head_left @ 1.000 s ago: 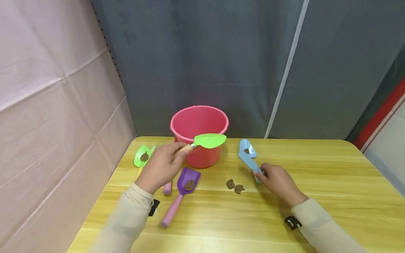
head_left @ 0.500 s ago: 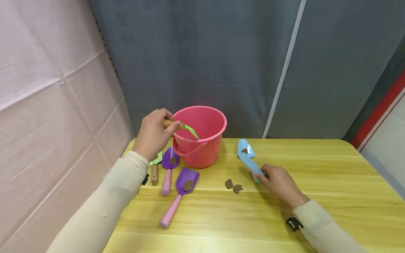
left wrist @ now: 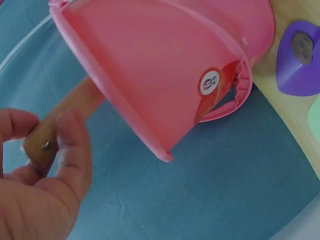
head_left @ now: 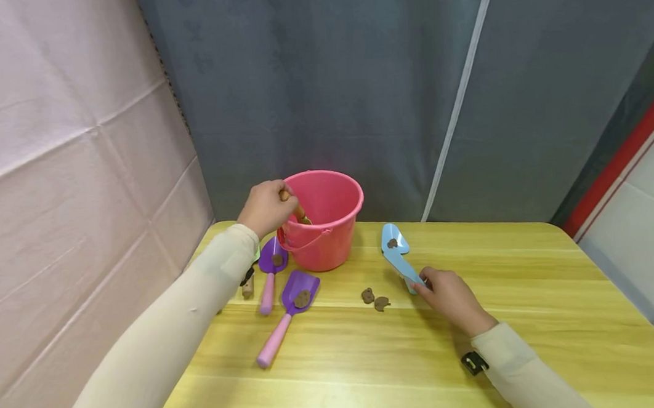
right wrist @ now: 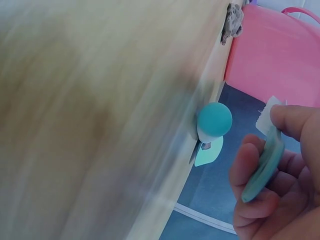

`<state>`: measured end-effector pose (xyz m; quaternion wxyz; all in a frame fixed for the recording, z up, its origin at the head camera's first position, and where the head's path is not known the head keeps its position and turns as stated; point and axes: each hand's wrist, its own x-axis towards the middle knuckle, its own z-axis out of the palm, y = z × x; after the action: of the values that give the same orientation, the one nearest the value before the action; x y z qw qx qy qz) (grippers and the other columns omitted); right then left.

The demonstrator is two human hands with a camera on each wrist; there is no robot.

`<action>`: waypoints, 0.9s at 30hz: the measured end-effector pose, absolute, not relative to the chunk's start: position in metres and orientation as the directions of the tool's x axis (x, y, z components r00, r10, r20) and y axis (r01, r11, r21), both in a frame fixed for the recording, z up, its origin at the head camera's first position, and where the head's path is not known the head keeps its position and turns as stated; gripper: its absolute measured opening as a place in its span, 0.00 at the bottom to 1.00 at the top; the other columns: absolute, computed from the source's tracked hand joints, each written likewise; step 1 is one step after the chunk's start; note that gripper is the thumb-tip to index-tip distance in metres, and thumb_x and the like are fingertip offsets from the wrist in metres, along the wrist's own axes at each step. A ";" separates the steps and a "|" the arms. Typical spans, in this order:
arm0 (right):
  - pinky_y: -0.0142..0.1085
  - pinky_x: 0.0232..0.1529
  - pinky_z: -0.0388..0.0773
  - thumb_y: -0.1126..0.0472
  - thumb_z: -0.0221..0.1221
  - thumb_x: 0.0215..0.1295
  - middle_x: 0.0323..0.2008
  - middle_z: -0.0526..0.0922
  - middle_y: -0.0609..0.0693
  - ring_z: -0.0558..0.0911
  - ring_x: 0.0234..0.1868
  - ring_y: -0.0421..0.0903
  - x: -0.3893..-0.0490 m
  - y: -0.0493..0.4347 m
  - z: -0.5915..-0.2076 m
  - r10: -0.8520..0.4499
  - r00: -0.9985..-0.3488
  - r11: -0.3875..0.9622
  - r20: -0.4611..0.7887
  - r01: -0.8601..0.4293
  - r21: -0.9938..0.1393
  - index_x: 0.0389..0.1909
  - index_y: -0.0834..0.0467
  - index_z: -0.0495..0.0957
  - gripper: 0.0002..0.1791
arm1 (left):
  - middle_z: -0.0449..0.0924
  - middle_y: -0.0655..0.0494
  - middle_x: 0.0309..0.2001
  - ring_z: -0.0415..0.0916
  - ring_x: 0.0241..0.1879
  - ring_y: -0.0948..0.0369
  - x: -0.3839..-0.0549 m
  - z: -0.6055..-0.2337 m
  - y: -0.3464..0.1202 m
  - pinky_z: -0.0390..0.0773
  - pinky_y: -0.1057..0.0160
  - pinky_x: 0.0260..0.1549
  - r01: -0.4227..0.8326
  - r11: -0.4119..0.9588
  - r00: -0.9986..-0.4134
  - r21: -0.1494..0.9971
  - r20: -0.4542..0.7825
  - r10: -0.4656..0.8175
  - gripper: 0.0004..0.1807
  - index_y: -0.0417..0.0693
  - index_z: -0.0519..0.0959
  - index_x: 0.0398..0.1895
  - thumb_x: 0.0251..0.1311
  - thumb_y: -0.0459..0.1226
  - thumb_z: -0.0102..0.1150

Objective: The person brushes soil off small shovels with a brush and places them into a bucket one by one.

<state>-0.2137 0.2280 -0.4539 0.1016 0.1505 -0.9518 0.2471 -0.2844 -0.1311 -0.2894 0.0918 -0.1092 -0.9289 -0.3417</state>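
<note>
My left hand [head_left: 266, 208] is at the left rim of a pink bucket [head_left: 326, 250]. It grips the wooden handle [left wrist: 75, 107] of a green trowel, whose blade is down inside the bucket and mostly hidden. My right hand [head_left: 451, 296] pinches one end of a light blue flat plastic tool [head_left: 402, 266], shaped like a blunt knife. The tool's far end overlaps a light blue toy shovel [head_left: 393, 230] lying on the table with a brown lump [head_left: 392, 243] in its scoop. In the right wrist view, the shovel's round teal handle end [right wrist: 215, 119] shows beside that hand.
Two loose brown lumps [head_left: 374, 299] lie on the wooden table [head_left: 358, 375]. Left of them are a purple shovel [head_left: 295, 284] and a smaller purple shovel [head_left: 271, 259], each with a lump. A wooden handle [head_left: 247, 288] shows by my left sleeve. A dark curtain [head_left: 321, 93] hangs behind.
My left hand has brought the green trowel over the bucket's left rim and lowered its blade inside. My right hand and the light blue tool have stayed nearly still.
</note>
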 end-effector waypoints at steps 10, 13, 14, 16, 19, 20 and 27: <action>0.31 0.15 0.57 0.59 0.64 0.66 0.15 0.67 0.42 0.61 0.15 0.38 -0.214 0.227 -0.454 -0.232 -0.932 0.829 0.280 -0.339 -0.444 0.32 0.60 0.78 0.08 | 0.70 0.51 0.24 0.70 0.25 0.57 -0.302 -0.292 -0.129 0.71 0.63 0.22 0.230 0.797 -0.972 0.558 0.178 0.156 0.05 0.44 0.72 0.29 0.56 0.34 0.58; 0.31 0.15 0.58 0.59 0.65 0.66 0.15 0.67 0.42 0.62 0.15 0.38 -0.214 0.226 -0.455 -0.231 -0.932 0.829 0.280 -0.339 -0.445 0.32 0.59 0.78 0.08 | 0.70 0.51 0.24 0.70 0.26 0.57 -0.306 -0.294 -0.130 0.71 0.63 0.23 0.236 0.809 -0.971 0.538 0.168 0.171 0.06 0.44 0.72 0.28 0.58 0.34 0.59; 0.31 0.15 0.58 0.59 0.65 0.66 0.15 0.67 0.42 0.62 0.15 0.38 -0.213 0.225 -0.456 -0.232 -0.932 0.828 0.278 -0.339 -0.446 0.32 0.59 0.78 0.08 | 0.70 0.51 0.24 0.70 0.26 0.57 -0.306 -0.295 -0.130 0.71 0.63 0.23 0.237 0.813 -0.971 0.531 0.165 0.176 0.07 0.44 0.72 0.28 0.58 0.34 0.60; 0.31 0.15 0.58 0.59 0.64 0.66 0.15 0.67 0.42 0.62 0.15 0.38 -0.213 0.225 -0.457 -0.234 -0.933 0.828 0.275 -0.339 -0.446 0.32 0.59 0.78 0.08 | 0.70 0.51 0.24 0.69 0.26 0.57 -0.307 -0.296 -0.133 0.70 0.63 0.23 0.238 0.823 -0.970 0.515 0.160 0.181 0.08 0.44 0.72 0.27 0.58 0.33 0.61; 0.31 0.15 0.58 0.59 0.64 0.66 0.15 0.67 0.42 0.62 0.14 0.38 -0.213 0.225 -0.458 -0.232 -0.934 0.831 0.273 -0.336 -0.444 0.32 0.60 0.78 0.08 | 0.70 0.51 0.25 0.69 0.27 0.56 -0.306 -0.297 -0.136 0.70 0.63 0.24 0.247 0.828 -0.968 0.503 0.163 0.190 0.08 0.43 0.73 0.27 0.57 0.33 0.63; 0.31 0.15 0.58 0.60 0.64 0.66 0.15 0.67 0.42 0.62 0.14 0.38 -0.212 0.225 -0.458 -0.232 -0.934 0.831 0.273 -0.336 -0.444 0.33 0.60 0.78 0.08 | 0.71 0.51 0.25 0.69 0.28 0.56 -0.305 -0.297 -0.137 0.70 0.63 0.24 0.249 0.830 -0.968 0.500 0.163 0.192 0.08 0.43 0.73 0.27 0.57 0.34 0.64; 0.31 0.15 0.58 0.60 0.63 0.67 0.15 0.68 0.43 0.62 0.14 0.38 -0.212 0.225 -0.458 -0.229 -0.938 0.828 0.261 -0.329 -0.455 0.34 0.60 0.78 0.07 | 0.74 0.52 0.25 0.71 0.27 0.57 -0.304 -0.297 -0.137 0.72 0.63 0.25 0.249 0.838 -0.968 0.485 0.158 0.196 0.06 0.43 0.76 0.27 0.56 0.36 0.63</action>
<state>-0.2116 0.2249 -0.4577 0.0980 0.1465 -0.9510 0.2542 -0.3039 -0.1370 -0.2971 0.0510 -0.1160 -0.9574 -0.2595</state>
